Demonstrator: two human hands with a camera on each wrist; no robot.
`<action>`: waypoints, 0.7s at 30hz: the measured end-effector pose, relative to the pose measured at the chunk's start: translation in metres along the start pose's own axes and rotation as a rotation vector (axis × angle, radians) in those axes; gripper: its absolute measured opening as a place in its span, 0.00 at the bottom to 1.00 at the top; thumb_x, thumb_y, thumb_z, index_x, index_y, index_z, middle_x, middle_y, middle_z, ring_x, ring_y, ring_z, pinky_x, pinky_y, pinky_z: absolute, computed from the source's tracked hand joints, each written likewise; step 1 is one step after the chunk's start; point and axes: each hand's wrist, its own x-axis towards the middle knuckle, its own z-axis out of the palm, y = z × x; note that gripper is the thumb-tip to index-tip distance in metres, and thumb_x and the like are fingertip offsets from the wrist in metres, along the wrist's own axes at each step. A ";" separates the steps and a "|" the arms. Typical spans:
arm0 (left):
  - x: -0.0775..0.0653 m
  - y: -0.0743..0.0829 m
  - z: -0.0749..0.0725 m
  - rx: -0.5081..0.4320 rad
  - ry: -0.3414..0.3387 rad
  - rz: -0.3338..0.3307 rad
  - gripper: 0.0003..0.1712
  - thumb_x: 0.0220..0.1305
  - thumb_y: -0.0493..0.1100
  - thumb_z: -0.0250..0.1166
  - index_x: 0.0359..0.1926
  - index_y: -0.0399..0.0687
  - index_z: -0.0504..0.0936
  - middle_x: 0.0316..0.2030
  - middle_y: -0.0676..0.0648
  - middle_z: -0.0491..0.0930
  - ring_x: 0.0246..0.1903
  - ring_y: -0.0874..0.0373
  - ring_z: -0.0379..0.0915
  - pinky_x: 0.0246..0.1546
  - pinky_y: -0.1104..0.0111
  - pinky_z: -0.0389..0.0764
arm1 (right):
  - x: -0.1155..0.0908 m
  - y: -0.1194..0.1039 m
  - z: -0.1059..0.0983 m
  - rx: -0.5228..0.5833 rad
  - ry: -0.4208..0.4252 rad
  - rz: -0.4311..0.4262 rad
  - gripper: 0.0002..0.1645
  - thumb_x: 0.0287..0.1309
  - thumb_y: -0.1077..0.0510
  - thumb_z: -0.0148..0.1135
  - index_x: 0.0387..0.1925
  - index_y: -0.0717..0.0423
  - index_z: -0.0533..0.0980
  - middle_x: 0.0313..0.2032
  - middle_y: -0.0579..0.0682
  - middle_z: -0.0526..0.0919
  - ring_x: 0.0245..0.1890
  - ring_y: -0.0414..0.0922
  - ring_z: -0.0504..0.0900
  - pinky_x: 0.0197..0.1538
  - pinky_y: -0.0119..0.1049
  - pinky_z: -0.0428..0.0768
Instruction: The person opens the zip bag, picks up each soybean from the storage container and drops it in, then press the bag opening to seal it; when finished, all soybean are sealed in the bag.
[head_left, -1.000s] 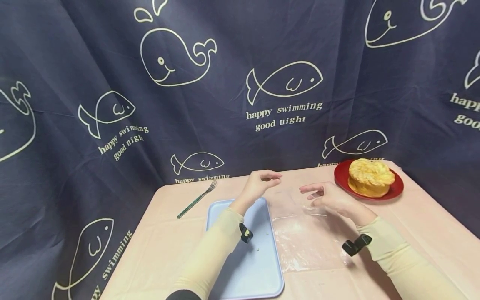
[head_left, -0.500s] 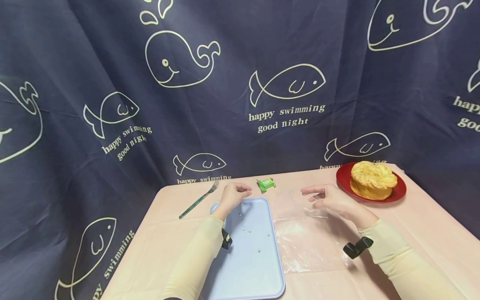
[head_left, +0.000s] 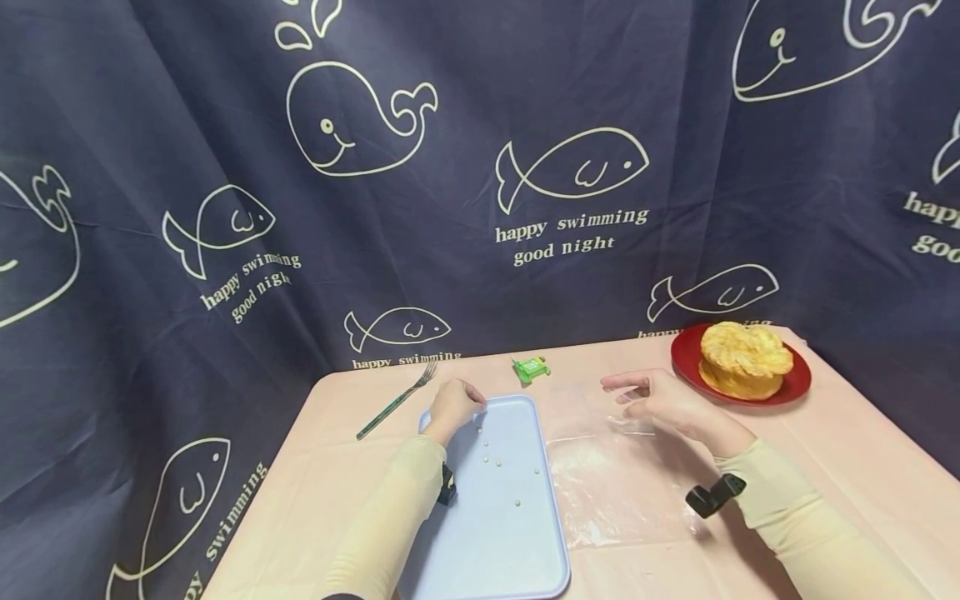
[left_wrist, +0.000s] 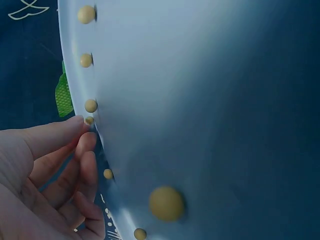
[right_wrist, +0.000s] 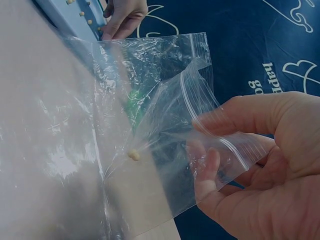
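L hand (head_left: 453,408) pinched a small ball (left_wrist: 89,120) at the tray's (head_left: 502,546) far left edge, prob. best done lightly, while R hand (head_left: 667,404), right of it, held a clear bag (right_wrist: 145,115) w/ mouth parted.

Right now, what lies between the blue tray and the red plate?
In the head view, the clear bag and the right hand holding it lie between the blue tray and red plate.

Tray (head_left: 510,550) partly hidden behind left hand (head_left: 453,408)
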 end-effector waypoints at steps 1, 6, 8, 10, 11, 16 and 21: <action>0.000 0.000 0.000 0.009 0.001 -0.006 0.03 0.54 0.39 0.76 0.26 0.51 0.90 0.29 0.55 0.87 0.34 0.57 0.80 0.40 0.61 0.79 | 0.000 0.000 0.000 0.000 0.000 -0.002 0.37 0.46 0.76 0.61 0.62 0.80 0.68 0.61 0.77 0.72 0.55 0.70 0.75 0.48 0.32 0.82; -0.001 0.004 0.002 0.030 -0.023 -0.015 0.04 0.53 0.38 0.77 0.27 0.51 0.90 0.27 0.55 0.86 0.31 0.57 0.79 0.40 0.59 0.80 | 0.001 0.002 0.000 -0.008 0.003 -0.006 0.37 0.46 0.76 0.61 0.62 0.81 0.68 0.61 0.78 0.72 0.55 0.70 0.75 0.48 0.32 0.81; -0.001 0.006 0.003 0.043 -0.031 -0.007 0.04 0.53 0.38 0.78 0.26 0.52 0.90 0.25 0.55 0.85 0.30 0.57 0.78 0.39 0.59 0.79 | 0.001 0.002 0.000 -0.014 0.004 -0.007 0.37 0.46 0.76 0.61 0.62 0.80 0.68 0.61 0.77 0.72 0.55 0.69 0.75 0.48 0.32 0.81; -0.001 0.008 0.004 0.061 -0.030 0.001 0.06 0.52 0.39 0.78 0.25 0.53 0.89 0.24 0.56 0.85 0.30 0.57 0.78 0.38 0.59 0.78 | 0.000 0.003 0.000 -0.010 0.005 -0.007 0.36 0.46 0.76 0.61 0.62 0.80 0.69 0.61 0.77 0.72 0.55 0.69 0.76 0.48 0.32 0.81; -0.001 0.008 0.005 0.071 -0.027 0.003 0.06 0.52 0.39 0.79 0.24 0.53 0.89 0.23 0.57 0.84 0.31 0.57 0.77 0.38 0.59 0.78 | 0.000 0.003 0.001 -0.009 0.005 -0.005 0.36 0.46 0.76 0.61 0.62 0.80 0.69 0.61 0.77 0.73 0.55 0.69 0.76 0.48 0.32 0.81; -0.001 0.013 0.006 0.073 -0.004 -0.012 0.09 0.52 0.40 0.79 0.22 0.56 0.88 0.23 0.58 0.84 0.30 0.58 0.77 0.36 0.60 0.76 | 0.000 0.004 0.001 -0.012 -0.005 -0.021 0.37 0.45 0.76 0.61 0.62 0.80 0.69 0.60 0.75 0.74 0.54 0.68 0.77 0.48 0.33 0.81; 0.000 0.027 0.004 -0.022 0.037 0.036 0.06 0.53 0.40 0.77 0.25 0.55 0.89 0.24 0.58 0.85 0.29 0.60 0.78 0.36 0.62 0.77 | 0.001 0.002 0.000 -0.028 -0.001 -0.015 0.37 0.46 0.75 0.61 0.62 0.79 0.70 0.60 0.74 0.75 0.55 0.68 0.77 0.49 0.32 0.81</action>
